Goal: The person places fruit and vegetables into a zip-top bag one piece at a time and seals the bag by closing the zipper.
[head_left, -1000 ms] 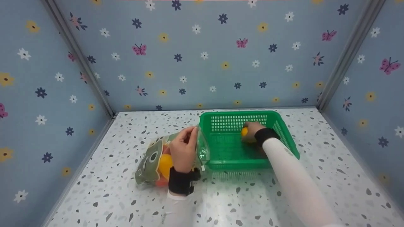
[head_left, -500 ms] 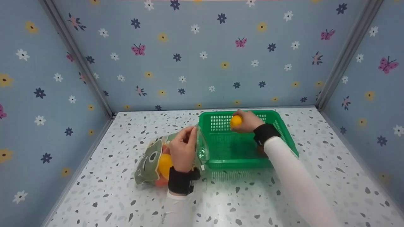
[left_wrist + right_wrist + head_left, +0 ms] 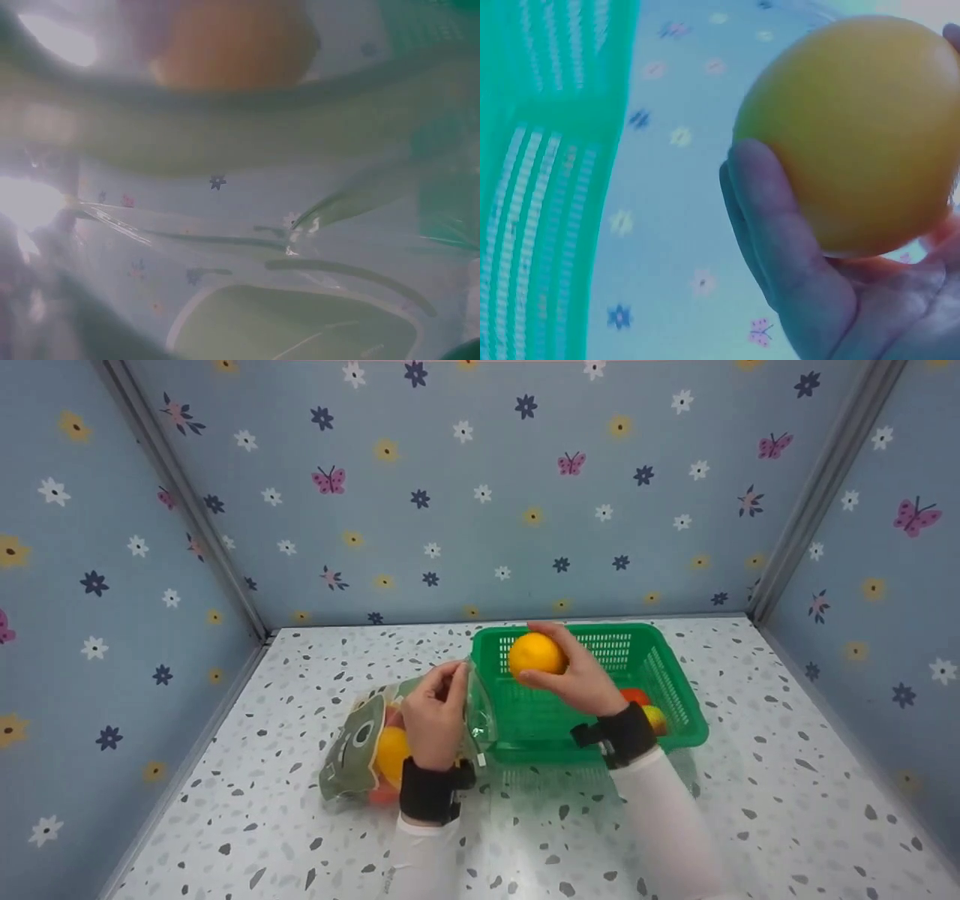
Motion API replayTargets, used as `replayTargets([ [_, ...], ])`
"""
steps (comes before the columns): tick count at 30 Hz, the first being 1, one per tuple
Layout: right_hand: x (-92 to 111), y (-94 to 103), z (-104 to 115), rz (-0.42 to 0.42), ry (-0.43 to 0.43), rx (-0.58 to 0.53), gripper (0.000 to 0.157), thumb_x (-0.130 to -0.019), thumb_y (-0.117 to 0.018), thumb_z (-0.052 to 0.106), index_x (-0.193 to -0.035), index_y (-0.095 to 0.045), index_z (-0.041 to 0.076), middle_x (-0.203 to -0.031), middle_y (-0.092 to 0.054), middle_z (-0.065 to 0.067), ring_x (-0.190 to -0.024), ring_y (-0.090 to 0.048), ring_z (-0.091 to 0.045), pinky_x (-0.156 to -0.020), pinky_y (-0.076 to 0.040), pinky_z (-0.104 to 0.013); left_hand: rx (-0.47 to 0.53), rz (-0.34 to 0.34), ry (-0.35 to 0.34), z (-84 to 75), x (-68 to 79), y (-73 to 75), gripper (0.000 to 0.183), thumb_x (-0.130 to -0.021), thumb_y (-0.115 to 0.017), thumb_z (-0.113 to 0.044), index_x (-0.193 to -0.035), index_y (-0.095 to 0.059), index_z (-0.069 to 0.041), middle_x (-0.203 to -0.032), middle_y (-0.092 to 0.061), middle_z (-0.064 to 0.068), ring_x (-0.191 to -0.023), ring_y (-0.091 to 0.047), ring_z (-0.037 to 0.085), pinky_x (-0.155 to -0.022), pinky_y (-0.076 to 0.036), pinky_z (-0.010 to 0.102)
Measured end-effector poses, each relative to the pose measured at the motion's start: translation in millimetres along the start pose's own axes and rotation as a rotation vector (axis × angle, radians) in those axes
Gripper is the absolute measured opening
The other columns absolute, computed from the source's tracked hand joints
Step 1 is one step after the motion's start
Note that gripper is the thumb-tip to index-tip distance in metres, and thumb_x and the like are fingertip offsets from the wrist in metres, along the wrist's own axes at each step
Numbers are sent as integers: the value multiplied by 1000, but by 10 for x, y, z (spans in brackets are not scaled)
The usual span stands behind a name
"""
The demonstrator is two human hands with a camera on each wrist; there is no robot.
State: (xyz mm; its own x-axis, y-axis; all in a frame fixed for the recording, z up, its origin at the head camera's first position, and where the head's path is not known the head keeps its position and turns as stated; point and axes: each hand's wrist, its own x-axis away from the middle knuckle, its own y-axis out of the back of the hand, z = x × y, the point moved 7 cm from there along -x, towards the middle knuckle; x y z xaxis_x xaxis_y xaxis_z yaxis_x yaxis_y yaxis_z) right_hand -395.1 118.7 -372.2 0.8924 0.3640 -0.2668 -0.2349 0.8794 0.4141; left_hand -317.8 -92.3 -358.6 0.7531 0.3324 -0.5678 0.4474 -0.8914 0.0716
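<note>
My right hand point(image 3: 579, 679) grips an orange point(image 3: 535, 655) above the left part of the green basket point(image 3: 592, 750). In the right wrist view the fingers curl round the orange point(image 3: 855, 135), which fills much of the picture. My left hand point(image 3: 435, 712) pinches the upper edge of a clear plastic bag point(image 3: 346, 757) with a green printed face. Through the bag's side an orange fruit point(image 3: 391, 754) and some reddish pieces show, partly hidden by the left wrist. The left wrist view looks blurrily through the bag's film point(image 3: 292, 322).
At the basket's right end lie a red fruit point(image 3: 634, 697) and a yellow-green fruit point(image 3: 654, 718), partly behind the right wrist. The speckled table point(image 3: 300, 660) is closed in by flower-patterned walls point(image 3: 480, 532) at the back and both sides.
My right hand has lifted the orange out of the basket's depth and carried it left towards the bag, uncovering the fruit at the basket's right end. The left hand stays put.
</note>
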Motion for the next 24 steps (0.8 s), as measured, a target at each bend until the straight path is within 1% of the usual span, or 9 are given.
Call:
replayTargets([
  [4, 108, -152, 18, -24, 17, -134, 66, -95, -75, 19, -149, -39, 11, -139, -52, -18, -111, -57, -29, -92, -52, -36, 1, -4, 7, 16, -2, 3, 15, -99, -69, -15, -100, -78, -2, -73, -66, 10, -59, -47, 10, -55, -41, 19],
  [6, 134, -251, 14, -6, 22, -181, 65, -95, -74, 19, -147, -38, 8, -138, -52, -19, -111, -56, -29, -92, -52, -36, 0, -4, 5, 18, -1, 5, 16, -100, -69, -15, -101, -78, -2, -73, -66, 10, -60, -47, 11, -56, -41, 19],
  [9, 162, -425, -9, 50, 25, -236, 64, -94, -74, 20, -147, -39, 7, -139, -51, -19, -111, -56, -28, -92, -52, -35, -10, -3, 9, 23, 5, 4, 16, -100, -69, -16, -102, -78, -3, -73, -66, 10, -60, -47, 11, -56, -42, 19],
  [11, 180, -555, -39, 104, 16, -266, 64, -93, -74, 20, -147, -41, 8, -140, -50, -19, -110, -57, -27, -91, -54, -34, -16, 2, 15, 25, 8, -2, 17, -100, -68, -17, -102, -78, -3, -74, -66, 10, -60, -47, 11, -56, -42, 19],
  [14, 200, -759, -87, 199, 0, -315, 64, -94, -72, 18, -148, -41, 7, -143, -47, -20, -111, -58, -27, -91, -56, -33, -23, 9, 22, 26, 12, -14, 18, -100, -68, -18, -102, -78, -3, -74, -67, 10, -60, -48, 11, -57, -43, 18],
  [16, 204, -872, -122, 239, -19, -339, 62, -95, -70, 18, -148, -41, 6, -144, -46, -20, -112, -58, -26, -91, -57, -32, -28, 10, 17, 19, 15, -17, 18, -100, -68, -18, -103, -78, -3, -73, -66, 10, -59, -48, 11, -57, -43, 18],
  [18, 200, -964, -163, 256, -45, -356, 58, -96, -67, 19, -146, -41, 5, -142, -47, -21, -111, -57, -24, -88, -57, -32, -34, 8, 6, 3, 20, -16, 18, -100, -68, -17, -102, -78, -3, -71, -65, 10, -59, -47, 10, -56, -43, 18],
  [22, 194, -1077, -213, 240, -97, -345, 51, -97, -64, 22, -137, -39, 3, -136, -53, -23, -103, -60, -17, -77, -58, -28, -24, 14, -21, -28, 33, -20, 17, -100, -68, -15, -102, -77, -2, -68, -62, 9, -56, -45, 8, -54, -40, 18],
  [24, 186, -1122, -196, 237, -87, -339, 46, -98, -62, 20, -133, -41, 1, -132, -55, -25, -101, -61, -17, -74, -56, -26, -8, 20, -28, -28, 33, -25, 16, -100, -68, -15, -103, -77, -1, -67, -62, 9, -56, -44, 7, -53, -39, 19],
])
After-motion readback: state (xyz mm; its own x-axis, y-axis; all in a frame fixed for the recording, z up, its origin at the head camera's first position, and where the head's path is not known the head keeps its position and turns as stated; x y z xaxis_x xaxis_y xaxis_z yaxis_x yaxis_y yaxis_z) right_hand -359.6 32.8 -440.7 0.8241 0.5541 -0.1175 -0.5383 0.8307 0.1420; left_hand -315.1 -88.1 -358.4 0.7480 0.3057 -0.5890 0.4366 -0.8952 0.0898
